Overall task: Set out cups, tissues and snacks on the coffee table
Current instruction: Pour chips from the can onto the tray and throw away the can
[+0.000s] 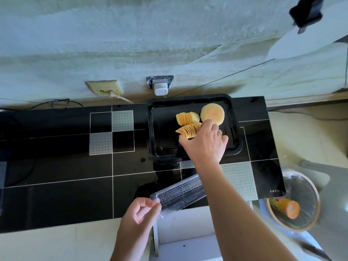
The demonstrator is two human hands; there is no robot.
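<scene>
A black tray (233, 129) lies on the black glass coffee table (66, 166) near the wall. On it are a round pale bun (212, 113), one stack of crisps (187, 117) and a second stack of crisps (188, 130). My right hand (206, 143) reaches over the tray and grips that second stack with curled fingers. My left hand (141, 213) pinches the near end of a clear plastic crisp tray (178, 194), which slants over the table's front edge and looks empty.
A wire waste bin (293, 200) with a plastic liner stands on the floor at the right, an orange crisp tube (286, 207) inside it. Wall sockets with plugs (160, 87) and cables sit behind the table. A white drawer or shelf (184, 232) is below the table edge.
</scene>
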